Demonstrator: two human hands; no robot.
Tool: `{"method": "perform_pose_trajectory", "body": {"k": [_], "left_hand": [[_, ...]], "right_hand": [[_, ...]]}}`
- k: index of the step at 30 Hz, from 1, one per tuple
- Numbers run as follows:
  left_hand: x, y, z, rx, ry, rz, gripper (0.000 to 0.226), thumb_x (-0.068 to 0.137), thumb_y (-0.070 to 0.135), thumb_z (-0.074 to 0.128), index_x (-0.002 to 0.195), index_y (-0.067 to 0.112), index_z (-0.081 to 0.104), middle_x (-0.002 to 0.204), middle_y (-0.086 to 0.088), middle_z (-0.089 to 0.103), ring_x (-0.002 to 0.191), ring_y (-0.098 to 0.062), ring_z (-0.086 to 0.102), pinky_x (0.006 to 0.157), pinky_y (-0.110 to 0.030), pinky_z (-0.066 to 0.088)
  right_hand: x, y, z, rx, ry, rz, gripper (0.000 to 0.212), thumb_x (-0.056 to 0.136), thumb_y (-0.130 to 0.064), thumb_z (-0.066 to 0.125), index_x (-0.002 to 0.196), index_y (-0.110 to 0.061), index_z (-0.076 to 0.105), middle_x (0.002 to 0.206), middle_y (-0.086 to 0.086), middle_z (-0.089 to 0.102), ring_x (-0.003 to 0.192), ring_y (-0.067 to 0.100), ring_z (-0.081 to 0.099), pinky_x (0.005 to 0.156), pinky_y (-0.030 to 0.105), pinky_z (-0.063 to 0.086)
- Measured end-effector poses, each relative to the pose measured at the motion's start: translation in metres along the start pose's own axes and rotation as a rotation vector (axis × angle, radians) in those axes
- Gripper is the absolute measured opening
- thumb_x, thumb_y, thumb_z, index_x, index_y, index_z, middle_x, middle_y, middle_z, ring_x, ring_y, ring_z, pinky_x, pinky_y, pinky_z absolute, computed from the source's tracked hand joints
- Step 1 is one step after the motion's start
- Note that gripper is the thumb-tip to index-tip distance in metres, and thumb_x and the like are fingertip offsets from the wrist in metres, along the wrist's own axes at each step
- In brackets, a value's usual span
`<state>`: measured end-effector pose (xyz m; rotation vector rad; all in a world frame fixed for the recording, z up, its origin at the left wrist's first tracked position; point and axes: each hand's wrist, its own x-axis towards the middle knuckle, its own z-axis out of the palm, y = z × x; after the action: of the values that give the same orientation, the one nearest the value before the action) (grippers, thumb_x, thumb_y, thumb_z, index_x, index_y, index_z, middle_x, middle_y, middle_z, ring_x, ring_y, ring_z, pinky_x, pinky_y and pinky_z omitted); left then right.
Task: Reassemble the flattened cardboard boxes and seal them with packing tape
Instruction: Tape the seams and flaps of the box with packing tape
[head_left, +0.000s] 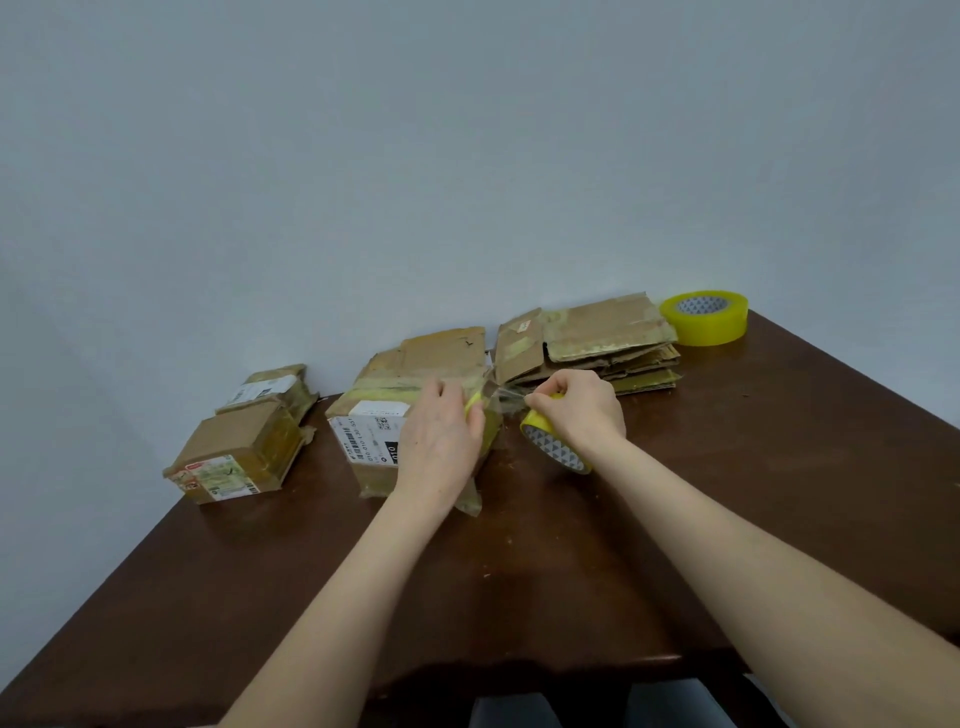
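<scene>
Box (371, 434) in work: middle of tabletop (519, 582), labelled side up. Left hand (441, 441) lies over its right end, fingers pinching a small yellow piece (472, 402); cutter or tape end, cannot tell. Right hand (579, 410) grips the tape roll (556, 449) just beside the box. A clear strip (506, 397) is pulled taut between the hands, probably to lay flat over the seam. Flattened stack (587, 338) waits behind. Spare roll (706, 317) at the far right corner. Two taped boxes (234, 457) are set aside on the left.
</scene>
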<state>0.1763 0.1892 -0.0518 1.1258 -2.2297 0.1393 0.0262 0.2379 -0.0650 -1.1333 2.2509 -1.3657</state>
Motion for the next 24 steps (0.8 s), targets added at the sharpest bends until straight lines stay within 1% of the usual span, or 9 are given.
{"method": "perform_pose_trajectory", "body": {"k": [2,5,11,13,16,19,21,24], "left_hand": [[-0.001,0.0,0.001,-0.009,0.013,0.004,0.026,0.098,0.03,0.046,0.093,0.006,0.055,0.095,-0.004,0.047,0.075,-0.017,0.044,0.066,-0.025,0.033],[-0.003,0.0,0.002,-0.014,0.025,0.002,0.026,0.098,0.03,0.047,0.091,0.006,0.056,0.094,-0.001,0.042,0.073,-0.017,0.043,0.064,-0.025,0.031],[0.0,0.003,0.003,0.03,0.01,0.014,0.028,0.098,0.031,0.046,0.089,0.006,0.056,0.098,-0.007,0.047,0.071,-0.02,0.045,0.063,-0.029,0.033],[0.002,0.006,0.003,0.066,0.006,0.01,0.029,0.098,0.031,0.045,0.091,0.006,0.058,0.097,-0.006,0.045,0.071,-0.02,0.044,0.062,-0.029,0.033],[0.004,0.012,0.002,0.123,-0.006,-0.006,0.029,0.098,0.032,0.043,0.095,0.008,0.06,0.095,-0.002,0.038,0.071,-0.019,0.042,0.061,-0.029,0.032],[0.006,0.015,0.002,0.155,-0.012,-0.019,0.029,0.098,0.032,0.042,0.099,0.01,0.061,0.101,-0.005,0.043,0.073,-0.018,0.041,0.061,-0.03,0.033],[0.007,0.016,0.002,0.197,-0.023,-0.015,0.029,0.099,0.032,0.041,0.103,0.012,0.061,0.106,-0.006,0.045,0.077,-0.018,0.042,0.062,-0.03,0.034],[0.008,0.017,0.004,0.263,-0.05,0.009,0.03,0.099,0.031,0.039,0.112,0.014,0.059,0.112,-0.007,0.044,0.088,-0.022,0.048,0.062,-0.03,0.035]], "right_hand": [[-0.001,0.001,0.0,0.001,0.006,0.003,0.016,0.089,-0.038,0.061,0.092,-0.025,0.069,0.093,-0.003,0.062,0.084,0.017,0.052,0.07,0.029,0.04],[-0.003,0.001,0.0,-0.007,0.022,0.011,0.016,0.092,-0.038,0.057,0.094,-0.026,0.068,0.089,-0.004,0.057,0.083,0.018,0.05,0.069,0.028,0.039],[-0.004,-0.001,0.001,-0.04,0.04,0.005,0.015,0.091,-0.037,0.058,0.093,-0.027,0.069,0.086,-0.005,0.057,0.083,0.018,0.052,0.069,0.029,0.042],[-0.004,-0.002,0.001,-0.054,0.042,-0.006,0.014,0.091,-0.037,0.058,0.091,-0.027,0.068,0.086,-0.005,0.057,0.083,0.017,0.052,0.07,0.029,0.042],[-0.005,-0.002,0.001,-0.071,0.041,-0.013,0.012,0.091,-0.036,0.057,0.09,-0.029,0.067,0.086,-0.005,0.057,0.082,0.017,0.051,0.068,0.028,0.04],[-0.005,-0.001,0.001,-0.071,0.034,-0.012,0.012,0.091,-0.037,0.057,0.089,-0.029,0.067,0.087,-0.005,0.058,0.083,0.016,0.052,0.069,0.028,0.041],[-0.005,-0.001,0.002,-0.071,0.03,-0.012,0.013,0.091,-0.036,0.057,0.09,-0.028,0.068,0.086,-0.006,0.058,0.082,0.016,0.052,0.069,0.028,0.041],[-0.006,-0.002,0.002,-0.04,0.032,-0.011,0.015,0.091,-0.037,0.058,0.093,-0.026,0.069,0.087,-0.005,0.059,0.082,0.016,0.052,0.068,0.027,0.04]]}}
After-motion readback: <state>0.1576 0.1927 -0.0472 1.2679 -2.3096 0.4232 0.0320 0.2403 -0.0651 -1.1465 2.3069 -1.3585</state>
